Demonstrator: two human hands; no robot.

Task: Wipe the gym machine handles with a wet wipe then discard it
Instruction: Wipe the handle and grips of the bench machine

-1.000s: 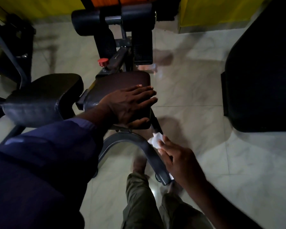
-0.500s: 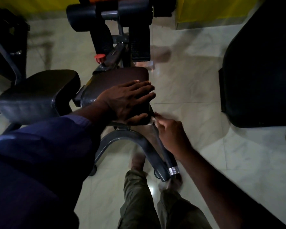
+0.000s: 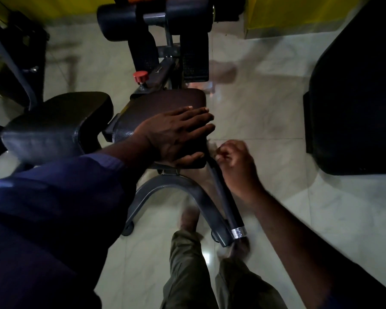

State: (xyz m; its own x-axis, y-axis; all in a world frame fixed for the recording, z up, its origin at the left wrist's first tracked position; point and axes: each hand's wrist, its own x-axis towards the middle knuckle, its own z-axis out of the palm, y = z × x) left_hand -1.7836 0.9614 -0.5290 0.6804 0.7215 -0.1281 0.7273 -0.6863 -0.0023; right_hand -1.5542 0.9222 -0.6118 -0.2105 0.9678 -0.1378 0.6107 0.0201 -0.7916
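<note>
Head view: dim gym floor (image 3: pixel 265 108).
Left hand (image 3: pixel 176 134): flat, fingers straight, pressing on seat pad (image 3: pixel 165 101).
Right hand (image 3: pixel 234 166): curled round white wipe (image 3: pixel 212 144) at top of handle (image 3: pixel 223 197).

The crumpled white wet wipe (image 3: pixel 211 145) is almost fully hidden inside the curled fingers of the blurred right hand (image 3: pixel 236 166). The upper end of the black bar handle with a silver band (image 3: pixel 226 206) disappears behind this hand and the corner of the brown padded seat (image 3: pixel 165 103). The large black pad (image 3: pixel 354 97) is cut off by the right edge, and the feet (image 3: pixel 188 219) are blurred
</note>
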